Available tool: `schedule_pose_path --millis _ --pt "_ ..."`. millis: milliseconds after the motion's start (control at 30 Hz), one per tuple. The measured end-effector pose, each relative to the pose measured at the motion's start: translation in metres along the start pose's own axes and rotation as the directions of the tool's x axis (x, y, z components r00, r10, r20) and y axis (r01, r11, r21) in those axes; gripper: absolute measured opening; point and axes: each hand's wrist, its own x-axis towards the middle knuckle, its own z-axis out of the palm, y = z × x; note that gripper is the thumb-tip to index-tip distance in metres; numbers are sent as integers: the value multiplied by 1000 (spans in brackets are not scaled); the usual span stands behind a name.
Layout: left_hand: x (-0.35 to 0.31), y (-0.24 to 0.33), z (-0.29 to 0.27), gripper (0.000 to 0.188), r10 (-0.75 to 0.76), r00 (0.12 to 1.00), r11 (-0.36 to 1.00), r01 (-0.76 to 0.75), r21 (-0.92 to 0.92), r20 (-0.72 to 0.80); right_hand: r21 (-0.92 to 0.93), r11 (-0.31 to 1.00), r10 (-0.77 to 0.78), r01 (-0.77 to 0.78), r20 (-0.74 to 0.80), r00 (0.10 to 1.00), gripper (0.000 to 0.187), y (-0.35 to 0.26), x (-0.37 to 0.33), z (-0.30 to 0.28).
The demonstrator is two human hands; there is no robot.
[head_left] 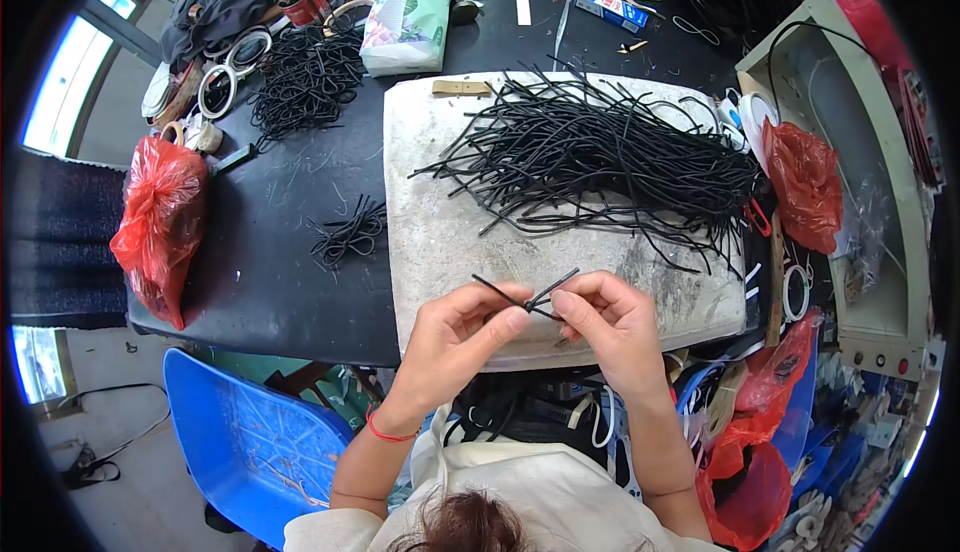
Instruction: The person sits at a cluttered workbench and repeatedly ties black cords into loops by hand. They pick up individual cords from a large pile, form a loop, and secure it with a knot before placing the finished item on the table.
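Between my two hands, over the near edge of a stained white board (430, 242), is a thin black cord (528, 306) with a knot or crossing at its middle. My left hand (465, 332) pinches it from the left, thumb against fingers. From the other side my right hand (608, 320) grips it between thumb and forefinger. Two cord ends stick up and outward past the fingertips. A large pile of loose black cords (620, 162) spreads across the board beyond my hands. To the left lies a small bundle of looped cords (352, 232) on the dark tabletop.
A heap of knotted black cords (305, 82) and tape rolls (217, 90) sit far left, near a tissue pack (408, 22). Red plastic bags (165, 217) stand at both sides. A small blue box (612, 8) lies at the back; a blue bin (250, 442) stands below left.
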Motion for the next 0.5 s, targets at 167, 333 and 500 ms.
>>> schedule_pose_path --millis 167,333,500 --pt "-5 4 -11 19 -24 990 997 33 69 -139 -107 993 -68 55 -119 991 12 4 2 8" --pt "1 11 -81 13 360 758 862 -47 505 -544 -849 376 -681 372 19 732 17 5 28 -11" --pt "11 17 -60 27 820 473 309 109 945 -323 -929 164 -731 333 112 673 19 8 55 -7"
